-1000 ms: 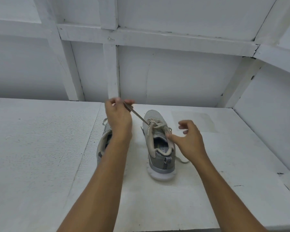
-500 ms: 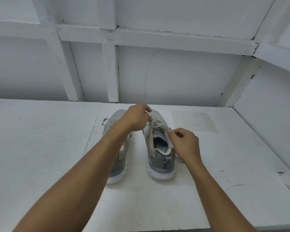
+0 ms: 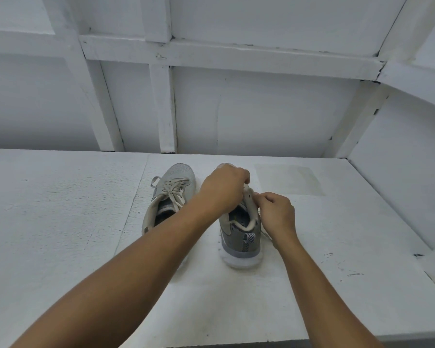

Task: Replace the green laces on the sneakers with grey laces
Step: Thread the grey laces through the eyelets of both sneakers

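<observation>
The right sneaker (image 3: 240,232) lies toe-away on the table (image 3: 86,222). The left hand (image 3: 222,189) pinches the lace (image 3: 247,188) above the eyelets. The right hand (image 3: 276,212) curls its fingers (image 3: 263,197) just beside, rightward, their hold indiscernible.

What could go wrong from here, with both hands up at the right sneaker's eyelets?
1. The left hand hides the right sneaker's eyelets from the head view, so a skipped or wrong hole could go unnoticed.
2. The right hand pinches only the eyelet edge and nothing pins the sole; a hard pull may tip or drag the sneaker.
</observation>
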The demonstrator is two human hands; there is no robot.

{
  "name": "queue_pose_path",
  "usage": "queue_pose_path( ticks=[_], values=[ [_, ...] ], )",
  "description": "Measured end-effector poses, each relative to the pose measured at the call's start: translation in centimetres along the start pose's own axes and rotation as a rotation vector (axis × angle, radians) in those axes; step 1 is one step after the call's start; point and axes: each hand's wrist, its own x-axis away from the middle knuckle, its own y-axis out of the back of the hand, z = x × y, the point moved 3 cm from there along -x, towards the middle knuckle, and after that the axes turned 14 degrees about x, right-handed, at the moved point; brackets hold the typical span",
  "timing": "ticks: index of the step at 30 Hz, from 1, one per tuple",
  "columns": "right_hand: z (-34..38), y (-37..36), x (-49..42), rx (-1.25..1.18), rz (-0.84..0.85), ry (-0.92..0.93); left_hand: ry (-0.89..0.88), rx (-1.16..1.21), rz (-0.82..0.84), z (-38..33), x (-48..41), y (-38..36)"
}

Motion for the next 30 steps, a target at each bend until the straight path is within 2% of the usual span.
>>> queue_pose_path(
  ticks=[12, 22, 30],
  values=[
    [-0.1, 0.0, -0.1, -0.018, 0.006, -0.003, -0.013, 0.027, -0.097, 0.6, 0.1, -1.9],
    [-0.6, 0.1, -0.4, -0.083, 0.037, -0.039, -0.098, -0.062, -0.087, 0.9, 0.4, -2.3],
    [-0.4, 0.0, -0.2, -0.116, 0.040, -0.034, -0.112, 0.093, -0.215, 1.4, 0.7, -2.7]
  ],
)
